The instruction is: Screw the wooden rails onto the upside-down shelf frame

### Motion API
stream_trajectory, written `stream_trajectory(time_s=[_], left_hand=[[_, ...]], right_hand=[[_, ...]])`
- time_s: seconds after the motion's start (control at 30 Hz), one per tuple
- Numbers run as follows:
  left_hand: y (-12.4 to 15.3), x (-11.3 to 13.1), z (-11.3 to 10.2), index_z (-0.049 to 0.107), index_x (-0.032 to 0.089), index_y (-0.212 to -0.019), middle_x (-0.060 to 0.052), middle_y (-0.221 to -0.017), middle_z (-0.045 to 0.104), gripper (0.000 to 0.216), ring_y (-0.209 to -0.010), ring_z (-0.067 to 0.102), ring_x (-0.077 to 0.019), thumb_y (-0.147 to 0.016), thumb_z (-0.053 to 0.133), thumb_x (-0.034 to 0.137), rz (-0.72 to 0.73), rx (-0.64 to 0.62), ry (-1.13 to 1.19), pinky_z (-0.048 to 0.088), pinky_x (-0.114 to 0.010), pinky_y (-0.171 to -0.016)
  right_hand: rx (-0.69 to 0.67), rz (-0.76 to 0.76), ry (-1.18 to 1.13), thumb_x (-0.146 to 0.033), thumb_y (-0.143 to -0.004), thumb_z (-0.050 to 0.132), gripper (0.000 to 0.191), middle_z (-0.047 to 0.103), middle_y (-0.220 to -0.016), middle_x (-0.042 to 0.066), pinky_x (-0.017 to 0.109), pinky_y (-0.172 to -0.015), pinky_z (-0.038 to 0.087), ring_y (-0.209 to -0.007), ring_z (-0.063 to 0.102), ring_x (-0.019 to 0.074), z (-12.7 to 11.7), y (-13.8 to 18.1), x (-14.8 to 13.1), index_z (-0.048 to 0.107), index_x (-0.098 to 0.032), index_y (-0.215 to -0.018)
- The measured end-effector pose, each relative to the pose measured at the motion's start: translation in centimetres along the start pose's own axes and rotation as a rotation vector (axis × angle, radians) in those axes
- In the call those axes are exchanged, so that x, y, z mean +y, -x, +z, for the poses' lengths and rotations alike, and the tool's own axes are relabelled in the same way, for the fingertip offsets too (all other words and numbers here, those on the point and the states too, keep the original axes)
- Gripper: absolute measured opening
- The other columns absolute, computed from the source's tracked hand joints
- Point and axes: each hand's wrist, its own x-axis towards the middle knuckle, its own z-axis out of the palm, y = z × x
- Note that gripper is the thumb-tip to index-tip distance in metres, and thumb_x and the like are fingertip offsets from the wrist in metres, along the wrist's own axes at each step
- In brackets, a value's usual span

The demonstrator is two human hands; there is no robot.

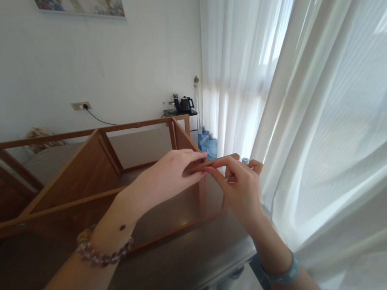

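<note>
A wooden open frame shelf (pixel 83 167) with upright dividers lies in front of me on a dark glossy surface (pixel 168 266). My left hand (pixel 169 176) rests fingers-flat on the top rail at the frame's near right corner, pressing it. My right hand (pixel 242 186) is closed in a pinch at that same corner (pixel 218 161), thumb and forefinger on the wood. A small pale round item (pixel 245 160) shows at its fingertips; what it is I cannot make out. A bead bracelet circles my left wrist, a blue band my right.
White sheer curtains (pixel 322 119) hang close on the right. A small dark side table with a kettle (pixel 185 103) stands against the far wall. A wall socket with a cable (pixel 80 106) and a framed picture (pixel 82 1) are on the white wall.
</note>
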Motion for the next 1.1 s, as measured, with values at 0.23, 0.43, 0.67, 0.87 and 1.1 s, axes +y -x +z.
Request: stream_trajectory(time_s=[0.23, 0.43, 0.67, 0.87, 1.1], left_hand=[[0.0, 0.2, 0.2, 0.055, 0.026, -0.131, -0.004, -0.125, 0.065, 0.052, -0.114, 0.061, -0.0196, -0.087, 0.048, 0.052, 0.019, 0.033, -0.07, 0.049, -0.031, -0.096], [-0.1, 0.4, 0.3, 0.058, 0.025, -0.128, -0.006, -0.119, 0.068, 0.048, -0.105, 0.065, -0.0185, -0.089, 0.046, 0.05, 0.038, 0.025, -0.104, 0.05, -0.031, -0.092], [-0.2, 1.3, 0.7, 0.059, 0.02, -0.125, -0.01, -0.112, 0.07, 0.047, -0.102, 0.066, -0.0219, -0.09, 0.047, 0.048, -0.008, 0.045, -0.178, 0.05, -0.033, -0.086], [-0.3, 1.3, 0.8, 0.061, 0.02, -0.121, -0.009, -0.109, 0.071, 0.044, -0.101, 0.067, -0.0223, -0.092, 0.043, 0.047, -0.005, 0.04, -0.182, 0.05, -0.033, -0.083], [-0.2, 1.2, 0.9, 0.061, 0.019, -0.121, -0.01, -0.104, 0.071, 0.049, -0.098, 0.068, -0.0217, -0.093, 0.038, 0.052, -0.007, 0.045, -0.194, 0.049, -0.032, -0.081]], right_hand=[[0.049, 0.088, -0.096, -0.049, -0.089, 0.059, 0.034, 0.046, -0.051, -0.01, 0.033, -0.077, 0.025, -0.05, 0.044, 0.0074, 1.4, 0.5, 0.4, 0.059, -0.021, -0.072], [-0.06, 0.145, -0.057, -0.047, -0.091, 0.055, 0.028, 0.049, -0.055, -0.008, 0.033, -0.074, 0.025, -0.053, 0.047, 0.0089, 0.6, -0.2, 0.0, 0.061, -0.022, -0.078], [-0.103, 0.059, 0.004, -0.042, -0.096, 0.05, 0.023, 0.065, -0.072, -0.004, 0.036, -0.077, 0.022, -0.065, 0.055, 0.0129, 0.2, 0.1, -0.1, 0.067, -0.028, -0.089], [-0.126, -0.032, 0.028, -0.026, -0.097, 0.046, 0.02, 0.068, -0.078, -0.003, 0.035, -0.075, 0.021, -0.077, 0.058, 0.0163, 0.2, 0.0, 0.2, 0.066, -0.028, -0.093], [-0.146, 0.099, -0.076, -0.036, -0.097, 0.046, 0.021, 0.065, -0.068, -0.005, 0.036, -0.08, 0.024, -0.064, 0.055, 0.0135, 0.2, 0.1, 0.0, 0.062, -0.025, -0.089]])
